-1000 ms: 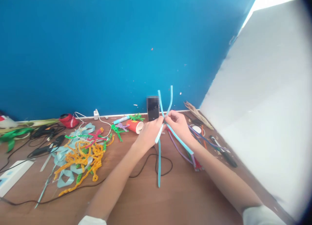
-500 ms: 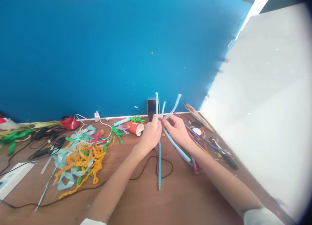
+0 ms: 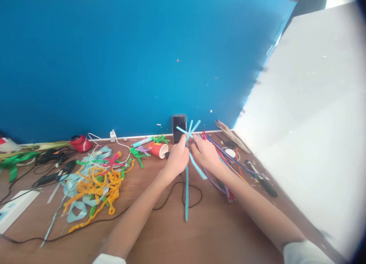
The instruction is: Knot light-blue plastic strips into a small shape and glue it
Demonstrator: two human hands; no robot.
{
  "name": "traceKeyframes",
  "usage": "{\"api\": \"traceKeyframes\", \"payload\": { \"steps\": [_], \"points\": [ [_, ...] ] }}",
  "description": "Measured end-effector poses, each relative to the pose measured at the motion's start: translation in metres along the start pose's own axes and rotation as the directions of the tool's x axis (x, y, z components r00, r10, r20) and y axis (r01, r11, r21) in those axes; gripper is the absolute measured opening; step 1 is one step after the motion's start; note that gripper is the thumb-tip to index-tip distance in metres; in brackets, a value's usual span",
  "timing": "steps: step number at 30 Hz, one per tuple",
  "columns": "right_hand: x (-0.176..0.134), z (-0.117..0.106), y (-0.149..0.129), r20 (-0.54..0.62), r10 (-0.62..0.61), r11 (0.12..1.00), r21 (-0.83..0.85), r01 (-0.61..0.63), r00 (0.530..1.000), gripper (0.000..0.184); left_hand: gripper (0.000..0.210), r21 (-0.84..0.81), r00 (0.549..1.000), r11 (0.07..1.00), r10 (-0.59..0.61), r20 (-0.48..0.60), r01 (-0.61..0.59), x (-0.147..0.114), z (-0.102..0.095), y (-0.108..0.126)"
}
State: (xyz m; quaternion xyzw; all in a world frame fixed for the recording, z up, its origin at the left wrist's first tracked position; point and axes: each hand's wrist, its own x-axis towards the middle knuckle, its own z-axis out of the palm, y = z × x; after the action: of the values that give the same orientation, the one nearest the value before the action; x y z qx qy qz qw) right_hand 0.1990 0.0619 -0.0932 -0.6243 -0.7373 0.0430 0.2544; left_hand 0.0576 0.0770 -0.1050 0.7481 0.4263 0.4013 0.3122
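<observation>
Light blue pipe cleaners [image 3: 187,191] are pinched between my two hands above the middle of the table. Their upper ends fan out and cross over my fingertips; one long end hangs straight down and a shorter one slants down to the right. My left hand [image 3: 177,157] is closed on them from the left. Close beside it, my right hand [image 3: 206,152] is closed too, with its fingertips at the crossing point. The exact twist or joint is hidden by the fingers. Right behind the hands, a dark phone [image 3: 178,130] leans on the blue wall.
Left on the table [image 3: 160,237] lies a heap of orange pipe cleaners [image 3: 103,187] with pale blue ribbon [image 3: 77,214]. A red paper cup [image 3: 158,150] lies tipped over. Coloured pipe cleaners [image 3: 225,168] and a black-handled tool [image 3: 267,187] lie right. A black cable [image 3: 114,218] crosses the table.
The upper ends of the light blue pipe cleaners have bent: one now slants left across the others. The slanting lower end has shortened. My hands stay close together in nearly the same place.
</observation>
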Motion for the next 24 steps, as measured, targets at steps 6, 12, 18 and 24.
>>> {"api": "traceKeyframes", "payload": {
  "steps": [6,12,18,24],
  "points": [
    [0.001,-0.003,-0.003,0.065,0.001,0.994,-0.111,0.006,0.998,0.027,0.075,-0.048,0.996,0.996,-0.080,-0.032,0.078,-0.002,0.003,-0.001],
    [0.001,-0.003,-0.001,0.086,-0.043,0.987,-0.153,0.056,0.995,0.031,0.065,-0.243,0.981,0.951,-0.188,0.046,0.193,0.001,0.002,-0.005],
    [-0.002,-0.003,-0.004,0.111,-0.098,0.981,-0.155,0.115,0.989,0.032,0.035,-0.468,0.963,0.844,-0.258,0.077,0.263,0.007,0.003,-0.011],
    [-0.004,-0.001,-0.004,0.120,-0.230,0.966,-0.094,0.241,0.966,0.038,0.027,-0.591,0.931,0.762,-0.362,-0.049,0.265,0.013,0.000,-0.014]
  ]
}}
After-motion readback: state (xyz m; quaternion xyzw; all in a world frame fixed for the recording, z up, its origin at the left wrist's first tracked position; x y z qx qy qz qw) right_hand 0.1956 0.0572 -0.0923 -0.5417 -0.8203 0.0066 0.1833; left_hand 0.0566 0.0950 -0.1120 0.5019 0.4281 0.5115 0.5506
